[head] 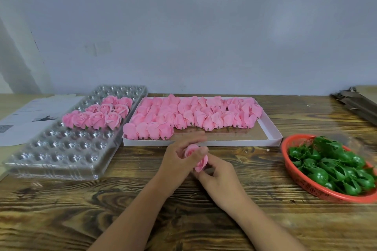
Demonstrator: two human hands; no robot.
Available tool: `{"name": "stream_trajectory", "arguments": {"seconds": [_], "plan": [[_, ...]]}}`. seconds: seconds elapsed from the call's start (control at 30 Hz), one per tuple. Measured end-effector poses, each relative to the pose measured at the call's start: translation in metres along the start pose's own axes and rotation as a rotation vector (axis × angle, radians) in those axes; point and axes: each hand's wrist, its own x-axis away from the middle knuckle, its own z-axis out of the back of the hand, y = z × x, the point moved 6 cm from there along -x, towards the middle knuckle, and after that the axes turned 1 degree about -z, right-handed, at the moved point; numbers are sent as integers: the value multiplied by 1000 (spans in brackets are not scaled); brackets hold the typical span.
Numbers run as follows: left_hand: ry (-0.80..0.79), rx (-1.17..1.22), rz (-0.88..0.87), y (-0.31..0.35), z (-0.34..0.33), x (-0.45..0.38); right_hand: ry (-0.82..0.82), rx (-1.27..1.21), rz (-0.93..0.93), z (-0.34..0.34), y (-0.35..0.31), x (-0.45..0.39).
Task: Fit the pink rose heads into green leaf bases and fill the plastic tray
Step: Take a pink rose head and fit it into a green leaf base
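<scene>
Two hands' fingers pinch rose head (199,162) over wooden table (61,210); grey wall (204,26) behind.

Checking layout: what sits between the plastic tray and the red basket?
In the head view, the white box of rose heads lies between the plastic tray and the red basket.

On the table (61,210), the plastic tray (61,161) sits at the left edge, with finished roses (98,116) in its middle rows. Papers (30,114) lie behind it at the far left corner. The box (273,128) of rose heads (193,116) lies centre, along the back edge. The basket (285,149) of leaf bases (334,165) sits at the right edge, cardboard (359,102) behind it.
</scene>
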Motion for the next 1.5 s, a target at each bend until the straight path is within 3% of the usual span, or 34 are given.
{"name": "stream_trajectory", "arguments": {"seconds": [0.33,0.5,0.6,0.83,1.23,1.37,1.5], "plan": [[-120,-65,91,-13,-8,1,20,-43,-20,3,3,1],[-173,67,192,-24,-11,2,178,-203,-77,12,12,-5],[-193,24,185,-24,-13,2,230,-221,-118,15,18,-6],[-45,32,124,-20,-2,0,211,-102,-102,14,19,-5],[-25,-194,143,-22,9,1,92,53,-89,7,18,-6],[110,-234,150,-4,46,-4,72,66,-209,5,29,-7],[316,-356,139,24,123,-9,88,90,-205,7,30,-7]]}}
